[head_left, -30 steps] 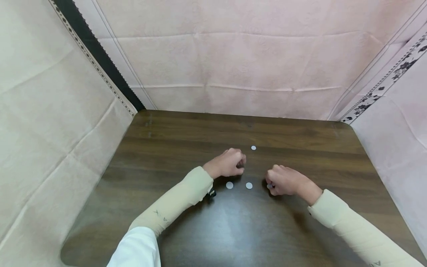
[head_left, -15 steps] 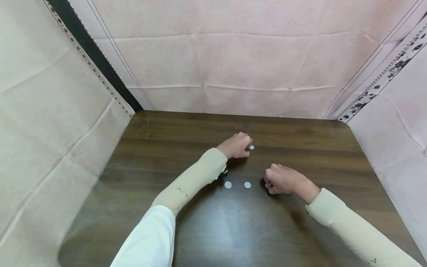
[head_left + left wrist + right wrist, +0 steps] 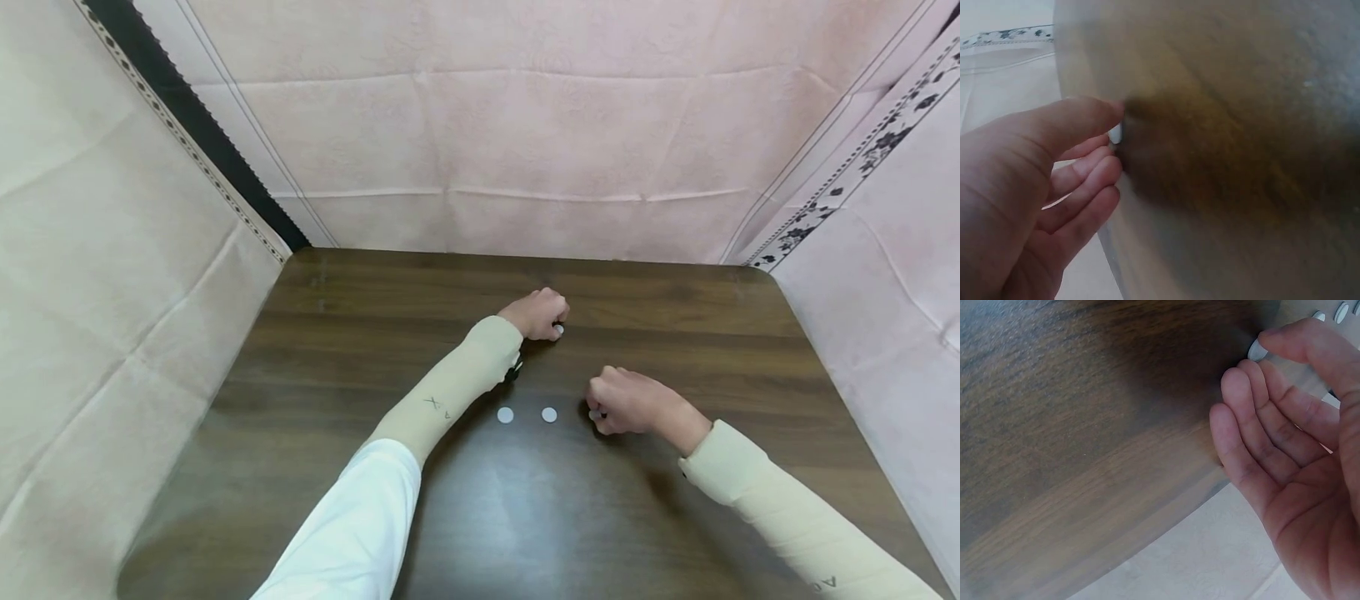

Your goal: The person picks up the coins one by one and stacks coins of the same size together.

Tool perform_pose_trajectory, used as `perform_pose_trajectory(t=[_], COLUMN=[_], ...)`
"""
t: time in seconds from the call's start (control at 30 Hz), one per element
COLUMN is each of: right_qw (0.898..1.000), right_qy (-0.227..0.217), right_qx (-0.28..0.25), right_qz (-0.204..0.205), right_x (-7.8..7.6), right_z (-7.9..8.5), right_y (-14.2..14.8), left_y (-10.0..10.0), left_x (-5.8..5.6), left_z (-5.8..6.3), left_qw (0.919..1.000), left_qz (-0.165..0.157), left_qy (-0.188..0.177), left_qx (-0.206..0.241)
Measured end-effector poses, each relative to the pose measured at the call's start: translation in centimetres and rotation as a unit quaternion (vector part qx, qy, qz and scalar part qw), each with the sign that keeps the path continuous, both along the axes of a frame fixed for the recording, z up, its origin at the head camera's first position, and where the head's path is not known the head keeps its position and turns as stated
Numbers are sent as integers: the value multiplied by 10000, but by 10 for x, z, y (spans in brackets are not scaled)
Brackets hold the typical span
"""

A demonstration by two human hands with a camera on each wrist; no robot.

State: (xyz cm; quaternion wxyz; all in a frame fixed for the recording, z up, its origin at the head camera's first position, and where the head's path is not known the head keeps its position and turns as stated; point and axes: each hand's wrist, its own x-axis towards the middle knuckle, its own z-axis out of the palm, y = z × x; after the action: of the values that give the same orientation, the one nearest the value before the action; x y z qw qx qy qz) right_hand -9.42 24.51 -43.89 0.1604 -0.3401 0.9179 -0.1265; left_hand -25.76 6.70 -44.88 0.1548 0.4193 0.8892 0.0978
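Observation:
My left hand (image 3: 538,313) reaches toward the back of the wooden table, its thumb and fingertips closed about a small white disc (image 3: 559,330). In the left wrist view that white disc (image 3: 1116,133) shows between thumb and fingers, close over the wood. Nearer the front, my right hand (image 3: 628,401) pinches another white disc (image 3: 596,414) at the right end of a row. The right wrist view shows this disc (image 3: 1258,350) at the thumb tip, resting low by the tabletop. Two more white discs, one left (image 3: 506,415) and one right (image 3: 550,415), lie flat in the row.
The dark brown tabletop (image 3: 337,500) has rounded corners. Pale cloth (image 3: 525,133) hangs behind it and along both sides, with a black band (image 3: 202,125) at the left corner. A small dark device (image 3: 513,369) sits under the left wrist.
My left hand has moved back and right, away from the row, and now holds the far disc. The right hand stays at its disc. The head view has shifted slightly.

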Motion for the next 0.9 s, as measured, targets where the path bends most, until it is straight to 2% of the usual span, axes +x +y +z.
perform_pose_trajectory(t=[0.13,0.27,0.47,0.73,0.9], right_qw=[10000,10000,9999,10000,9996], right_qy=[-68,-48,-14,-7,248], right_qx=[21,63,121,54,-123], right_qz=[-30,-20,-7,-16,110], right_x=[0,0,-2,-2,-1], right_z=[2,5,6,-1,-4], right_y=[0,1,1,1,4], left_y=[4,8,16,20,20], left_x=[0,0,0,0,-1], left_z=[1,3,2,-1,0], left_qw=[9998,9995,9997,9969,9975], left_qz=[-62,21,211,-210,-281], left_qy=[123,226,83,542,467], left_qx=[105,203,-53,-522,-443])
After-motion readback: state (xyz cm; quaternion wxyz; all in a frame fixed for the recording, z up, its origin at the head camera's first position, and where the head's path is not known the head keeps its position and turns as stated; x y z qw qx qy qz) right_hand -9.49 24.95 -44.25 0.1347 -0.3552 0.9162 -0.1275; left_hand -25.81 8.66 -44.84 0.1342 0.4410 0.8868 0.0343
